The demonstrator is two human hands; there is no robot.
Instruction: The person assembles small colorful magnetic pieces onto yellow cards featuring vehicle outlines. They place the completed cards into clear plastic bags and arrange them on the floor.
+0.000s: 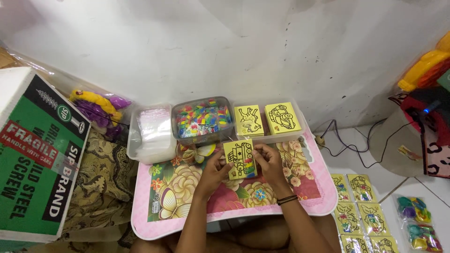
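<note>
I am pinching the small yellow square card with a black line drawing between left hand and right hand fingers, keeping it level above the pink floral tabletop; refill stacks sit at twelve o'clock.

Yellow card: matt paper with black line print, in a thin, glossy clear sleeve. Worktop: smooth pink plastic, glossy floral print on top. 3 tubs behind it: clear tub of glossy coloured packets, frosted tub of clear film bags, shallow tray, all translucent plastic. Box: matt printed cardboard. Wall: rough, scuffed white paint. Floor: glossy white tile. Patterned cloth: woven, matt.
</note>
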